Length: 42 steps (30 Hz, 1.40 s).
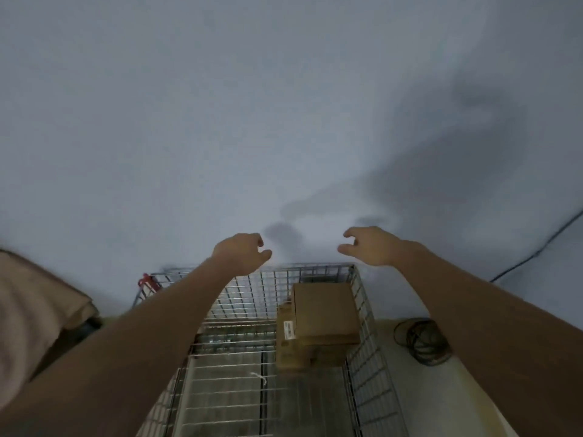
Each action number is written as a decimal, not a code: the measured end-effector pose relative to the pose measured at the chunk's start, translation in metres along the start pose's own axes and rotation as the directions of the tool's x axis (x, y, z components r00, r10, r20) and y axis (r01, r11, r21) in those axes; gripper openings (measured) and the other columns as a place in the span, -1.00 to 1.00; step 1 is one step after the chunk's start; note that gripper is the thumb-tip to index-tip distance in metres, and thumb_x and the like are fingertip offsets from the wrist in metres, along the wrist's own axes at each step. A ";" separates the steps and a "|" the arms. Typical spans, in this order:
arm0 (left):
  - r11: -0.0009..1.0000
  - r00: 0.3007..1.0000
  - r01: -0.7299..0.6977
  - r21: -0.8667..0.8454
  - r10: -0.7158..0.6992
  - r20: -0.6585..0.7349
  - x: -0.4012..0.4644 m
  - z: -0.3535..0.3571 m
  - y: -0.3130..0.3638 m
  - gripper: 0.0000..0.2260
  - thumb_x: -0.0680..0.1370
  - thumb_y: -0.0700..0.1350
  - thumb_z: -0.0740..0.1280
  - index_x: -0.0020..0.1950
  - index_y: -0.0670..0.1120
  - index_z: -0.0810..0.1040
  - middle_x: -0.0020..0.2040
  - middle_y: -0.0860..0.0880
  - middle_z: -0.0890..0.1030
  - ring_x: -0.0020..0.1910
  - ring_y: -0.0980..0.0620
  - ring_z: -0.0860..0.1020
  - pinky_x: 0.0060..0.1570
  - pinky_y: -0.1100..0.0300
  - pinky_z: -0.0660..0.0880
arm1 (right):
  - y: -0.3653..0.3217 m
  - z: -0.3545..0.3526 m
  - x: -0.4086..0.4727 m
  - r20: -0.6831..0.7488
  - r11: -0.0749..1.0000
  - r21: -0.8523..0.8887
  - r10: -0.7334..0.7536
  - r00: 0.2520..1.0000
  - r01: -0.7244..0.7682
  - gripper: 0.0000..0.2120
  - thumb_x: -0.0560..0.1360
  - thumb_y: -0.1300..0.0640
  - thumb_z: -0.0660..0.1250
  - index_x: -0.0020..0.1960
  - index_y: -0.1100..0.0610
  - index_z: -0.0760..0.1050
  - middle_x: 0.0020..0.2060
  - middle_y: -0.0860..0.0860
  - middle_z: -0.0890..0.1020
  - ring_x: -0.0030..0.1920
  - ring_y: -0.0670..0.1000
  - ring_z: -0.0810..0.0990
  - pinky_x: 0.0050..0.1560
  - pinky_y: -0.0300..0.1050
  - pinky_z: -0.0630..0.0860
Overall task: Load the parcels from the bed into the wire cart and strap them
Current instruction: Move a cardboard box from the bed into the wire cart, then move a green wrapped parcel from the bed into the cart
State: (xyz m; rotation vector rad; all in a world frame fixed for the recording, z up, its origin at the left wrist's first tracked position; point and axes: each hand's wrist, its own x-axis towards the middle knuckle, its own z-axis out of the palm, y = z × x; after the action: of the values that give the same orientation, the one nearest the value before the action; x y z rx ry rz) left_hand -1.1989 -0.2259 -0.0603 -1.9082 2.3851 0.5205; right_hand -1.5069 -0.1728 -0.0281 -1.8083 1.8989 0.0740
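A metal wire cart (362,313) stands against a pale wall below me. Inside it, at the far right corner, brown cardboard parcels (325,310) are stacked, the top one lying on a lower one with a white label. My left hand (241,252) hovers above the cart's far rim with loosely curled fingers and holds nothing. My right hand (367,246) hangs level with it further right, fingers likewise loosely curled and empty. A red piece (148,282) is fixed at the cart's far left corner. The rest of the cart's floor is bare wire.
A beige bed corner (34,307) shows at the left edge. A coil of dark cable (422,340) lies on the floor right of the cart, and a dark cable (536,250) runs up the wall. The wall stands directly behind the cart.
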 end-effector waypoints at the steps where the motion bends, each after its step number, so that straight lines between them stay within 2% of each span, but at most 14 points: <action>1: 1.000 0.999 0.011 0.003 -0.011 -0.030 -0.016 -0.013 -0.001 -0.52 0.62 0.30 0.20 0.41 0.05 0.49 0.30 -0.01 0.61 0.28 -0.07 0.56 0.21 0.00 0.49 | -0.013 -0.011 -0.011 -0.013 0.999 -0.022 -0.024 1.000 0.024 -0.33 0.60 -0.34 0.18 0.56 0.02 0.28 0.41 0.13 0.50 0.34 0.16 0.51 0.36 0.07 0.44; 4: 0.998 0.992 0.061 0.005 -0.060 -0.113 -0.070 -0.044 -0.001 -0.54 0.60 0.30 0.21 0.39 0.07 0.50 0.27 0.01 0.63 0.25 -0.05 0.57 0.14 0.03 0.48 | -0.052 -0.031 -0.044 -0.021 0.990 -0.090 -0.110 0.994 0.107 -0.35 0.61 -0.31 0.18 0.57 0.04 0.28 0.45 0.11 0.47 0.39 0.15 0.47 0.39 0.06 0.40; 9: 0.987 0.969 0.157 0.038 -0.146 -0.198 -0.173 -0.078 -0.009 -0.55 0.60 0.30 0.22 0.36 0.08 0.52 0.26 0.00 0.63 0.24 -0.06 0.58 0.21 0.01 0.51 | -0.114 -0.041 -0.103 0.000 0.947 -0.197 -0.260 0.966 0.255 -0.38 0.62 -0.27 0.20 0.56 0.06 0.29 0.49 0.08 0.42 0.45 0.11 0.40 0.37 0.00 0.34; 14: 0.962 0.935 0.267 0.046 -0.248 -0.254 -0.274 -0.103 -0.042 -0.56 0.60 0.30 0.21 0.34 0.07 0.54 0.19 0.02 0.65 0.19 -0.03 0.59 0.18 0.02 0.54 | -0.172 -0.035 -0.156 0.001 0.895 -0.257 -0.377 0.926 0.365 -0.39 0.62 -0.24 0.21 0.55 0.05 0.30 0.50 0.09 0.40 0.46 0.12 0.39 0.38 0.02 0.35; 21: 0.903 0.854 0.429 0.017 -0.399 -0.334 -0.411 -0.128 -0.118 -0.53 0.60 0.33 0.19 0.33 0.05 0.53 0.20 0.01 0.66 0.13 -0.05 0.60 0.04 0.05 0.53 | -0.285 -0.003 -0.218 0.043 0.797 -0.299 -0.538 0.842 0.525 -0.38 0.60 -0.23 0.25 0.56 0.01 0.27 0.47 0.09 0.43 0.41 0.11 0.43 0.34 0.02 0.39; 25: 0.857 0.782 0.514 -0.038 -0.487 -0.390 -0.489 -0.135 -0.171 -0.56 0.59 0.29 0.22 0.31 0.04 0.56 0.17 -0.01 0.65 0.05 -0.05 0.59 0.00 0.05 0.56 | -0.366 0.021 -0.256 0.076 0.725 -0.314 -0.624 0.777 0.613 -0.39 0.61 -0.22 0.25 0.57 0.01 0.26 0.46 0.11 0.44 0.40 0.13 0.45 0.35 0.03 0.40; 29: 0.799 0.713 0.598 -0.068 -0.569 -0.409 -0.563 -0.138 -0.222 -0.58 0.61 0.28 0.25 0.29 0.03 0.55 0.15 -0.01 0.64 -0.03 -0.02 0.53 -0.12 0.11 0.41 | -0.437 0.048 -0.294 0.100 0.658 -0.312 -0.694 0.713 0.685 -0.39 0.60 -0.21 0.26 0.57 0.01 0.27 0.43 0.11 0.46 0.36 0.13 0.48 0.34 0.02 0.42; 34: 0.709 0.619 0.695 -0.116 -0.673 -0.404 -0.653 -0.138 -0.292 -0.56 0.60 0.29 0.26 0.33 0.04 0.52 0.21 0.00 0.63 0.14 -0.07 0.58 -0.06 0.09 0.41 | -0.531 0.092 -0.338 0.118 0.581 -0.295 -0.766 0.632 0.758 -0.38 0.59 -0.21 0.28 0.56 0.01 0.28 0.42 0.13 0.47 0.32 0.15 0.51 0.28 0.01 0.47; 38: 0.685 0.597 0.717 -0.130 -0.700 -0.392 -0.694 -0.135 -0.337 -0.55 0.60 0.28 0.26 0.35 0.02 0.52 0.24 -0.01 0.63 0.20 -0.09 0.58 0.09 0.05 0.52 | -0.585 0.119 -0.348 0.136 0.552 -0.275 -0.788 0.600 0.787 -0.39 0.57 -0.19 0.31 0.54 0.01 0.31 0.38 0.12 0.50 0.24 0.12 0.54 0.10 -0.09 0.45; 42: 0.675 0.582 0.725 -0.140 -0.708 -0.399 -0.709 -0.136 -0.381 -0.55 0.59 0.28 0.25 0.33 0.02 0.53 0.24 -0.02 0.65 0.23 -0.11 0.57 0.16 0.03 0.53 | -0.630 0.134 -0.341 0.144 0.534 -0.304 -0.793 0.592 0.789 -0.36 0.56 -0.20 0.30 0.55 0.04 0.30 0.39 0.11 0.50 0.26 0.11 0.53 0.07 -0.12 0.41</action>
State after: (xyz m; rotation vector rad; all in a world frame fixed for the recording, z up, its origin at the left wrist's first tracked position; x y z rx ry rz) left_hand -0.6406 0.3318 0.1496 -2.9341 1.4585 -0.0224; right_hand -0.8739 0.1214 0.1815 -2.7577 0.9029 0.0697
